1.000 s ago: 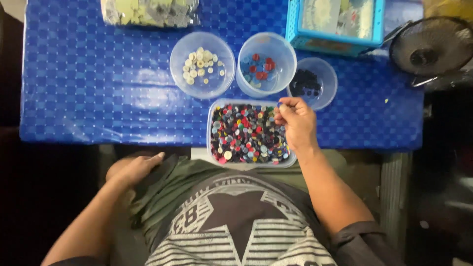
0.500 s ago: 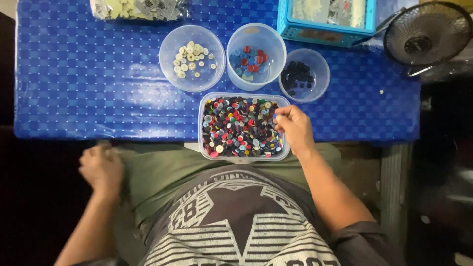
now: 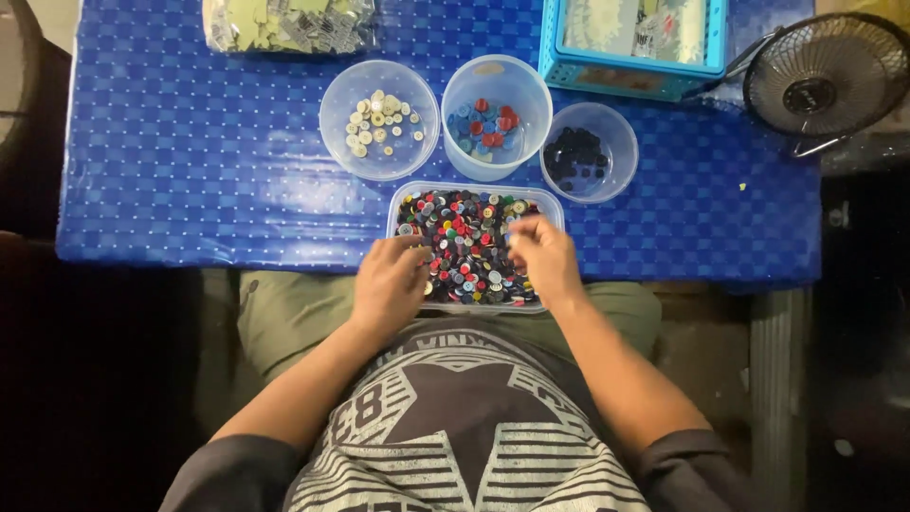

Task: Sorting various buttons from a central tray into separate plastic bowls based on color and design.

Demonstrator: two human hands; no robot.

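Note:
A clear rectangular tray [image 3: 474, 190] full of mixed coloured buttons sits at the near edge of the blue table. My left hand [image 3: 391, 283] rests on its left side, fingers spread over the buttons. My right hand [image 3: 542, 256] is over the tray's right side, fingers bent down into the buttons; whether it pinches one is hidden. Behind the tray stand three clear bowls: one with pale cream buttons [image 3: 379, 120], a taller one with red and blue buttons [image 3: 495, 118], a smaller one with black buttons [image 3: 588, 154].
A bag of pale pieces [image 3: 289, 24] lies at the table's far edge. A blue basket [image 3: 633, 43] stands at the back right, with a small black fan [image 3: 827, 71] beside it. The blue chequered tablecloth [image 3: 190, 161] covers the table.
My left hand rose from my lap onto the tray's left side. My right hand moved from the tray's upper right corner down into the buttons. The camera view shifted slightly.

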